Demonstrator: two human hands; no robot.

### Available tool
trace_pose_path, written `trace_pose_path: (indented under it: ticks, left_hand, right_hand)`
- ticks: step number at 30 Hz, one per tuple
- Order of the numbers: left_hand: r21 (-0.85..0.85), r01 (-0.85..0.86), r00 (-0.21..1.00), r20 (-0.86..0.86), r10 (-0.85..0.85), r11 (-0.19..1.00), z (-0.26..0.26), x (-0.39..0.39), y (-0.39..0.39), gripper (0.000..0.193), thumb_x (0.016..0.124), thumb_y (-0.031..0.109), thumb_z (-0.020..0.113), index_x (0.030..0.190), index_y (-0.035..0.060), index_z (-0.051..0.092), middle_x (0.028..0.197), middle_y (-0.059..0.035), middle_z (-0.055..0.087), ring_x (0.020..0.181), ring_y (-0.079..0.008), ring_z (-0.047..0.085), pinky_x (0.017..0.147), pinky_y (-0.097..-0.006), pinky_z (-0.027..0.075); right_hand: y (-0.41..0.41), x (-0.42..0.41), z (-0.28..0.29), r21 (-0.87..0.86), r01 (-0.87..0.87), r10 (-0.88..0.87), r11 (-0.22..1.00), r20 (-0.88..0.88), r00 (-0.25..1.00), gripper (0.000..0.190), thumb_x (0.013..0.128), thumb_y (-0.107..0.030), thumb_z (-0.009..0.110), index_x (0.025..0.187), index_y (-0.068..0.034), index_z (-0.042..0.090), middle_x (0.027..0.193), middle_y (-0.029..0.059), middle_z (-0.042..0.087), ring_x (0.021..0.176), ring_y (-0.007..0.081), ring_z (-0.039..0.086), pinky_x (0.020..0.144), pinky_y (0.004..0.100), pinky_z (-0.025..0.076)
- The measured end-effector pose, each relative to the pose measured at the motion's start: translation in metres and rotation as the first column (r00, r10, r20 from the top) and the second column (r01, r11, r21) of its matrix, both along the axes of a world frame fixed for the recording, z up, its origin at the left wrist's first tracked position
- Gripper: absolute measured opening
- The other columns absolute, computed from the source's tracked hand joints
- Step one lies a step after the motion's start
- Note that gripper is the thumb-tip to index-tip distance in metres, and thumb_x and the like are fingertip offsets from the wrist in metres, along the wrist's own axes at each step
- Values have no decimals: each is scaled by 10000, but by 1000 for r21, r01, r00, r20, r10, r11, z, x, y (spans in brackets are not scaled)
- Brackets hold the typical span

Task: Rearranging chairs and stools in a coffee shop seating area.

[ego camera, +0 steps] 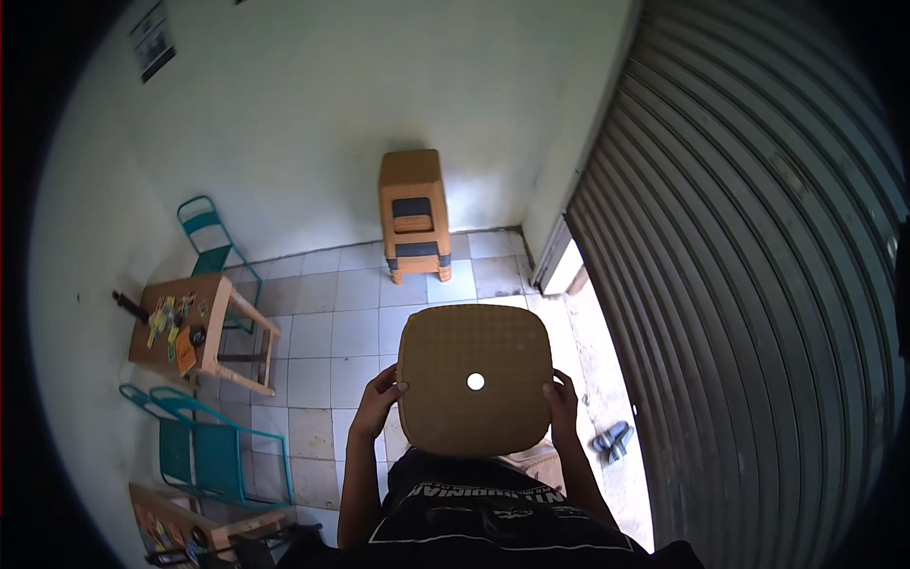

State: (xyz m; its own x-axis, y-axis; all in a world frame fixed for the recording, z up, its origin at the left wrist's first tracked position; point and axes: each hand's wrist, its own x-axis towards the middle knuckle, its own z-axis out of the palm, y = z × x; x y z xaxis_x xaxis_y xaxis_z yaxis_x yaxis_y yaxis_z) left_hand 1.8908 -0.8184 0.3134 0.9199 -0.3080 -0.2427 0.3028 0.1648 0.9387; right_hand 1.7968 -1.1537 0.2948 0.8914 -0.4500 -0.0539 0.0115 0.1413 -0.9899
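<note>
Between my two hands I hold a brown plastic stool (473, 419) in front of my body. Its squarish seat with rounded corners faces up, and a round hole in the middle lets bright light through. My left hand (379, 402) grips the left rim, with the thumb on top. On the opposite rim, my right hand (563, 405) holds on in the same way. The seat hides the stool's legs. Ahead, by the wall, stands a stack of orange-brown plastic stools (414, 206) with dark bands.
A wooden table (178, 313) with small colourful items stands left, near teal metal chairs (219, 455). Another wooden table (206, 523) is at lower left. Along the right runs a corrugated metal shutter (718, 270), with a pair of sandals (613, 441) by its foot. White tiles (311, 334) cover the floor.
</note>
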Motion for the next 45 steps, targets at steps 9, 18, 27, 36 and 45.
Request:
trace_pose_path:
  ticks: [9,18,27,36,45]
  left_hand:
    - [-85,-260,966,-23,259,962,-5,1,78,637,826,247,653,1350,-41,433,1286,-114,547,1193,-215,510,1026,-336,384]
    - [-72,-404,914,-1,405,912,-9,5,152,683,808,281,679,1360,-33,429,1281,-108,555,1187,-206,515,1030,-330,379]
    - [-148,-579,815,-97,571,802,-21,3,208,667,809,172,686,1382,-24,409,1275,-114,566,1192,-193,512,1051,-329,354]
    - [-63,-671,739,-129,661,738,-28,47,233,656,813,178,669,1382,-23,413,1284,-111,559,1202,-200,510,1054,-334,353]
    - [-14,-761,646,-108,755,649,-14,131,257,631,823,182,634,1381,-18,418,1283,-133,556,1202,-227,508,1062,-344,339]
  right_hand:
    - [67,78,26,-93,-325,322,941,-45,946,471,917,-203,587,1313,-4,426,1073,131,629,982,175,590,852,307,467]
    - [139,142,23,-19,-469,468,883,-32,883,495,878,-131,646,1315,-18,443,1038,115,643,917,152,600,785,281,483]
    - [208,205,18,-7,-630,628,777,-63,776,523,843,-105,669,1308,-15,448,1084,124,632,953,178,607,823,302,489]
    - [251,294,2,9,-726,720,688,-131,681,522,841,-122,674,1302,-19,452,1079,123,631,947,180,606,823,308,493]
    - [286,391,11,71,-798,800,598,-117,589,593,809,-111,698,1325,-16,422,1108,119,613,976,182,599,846,319,495]
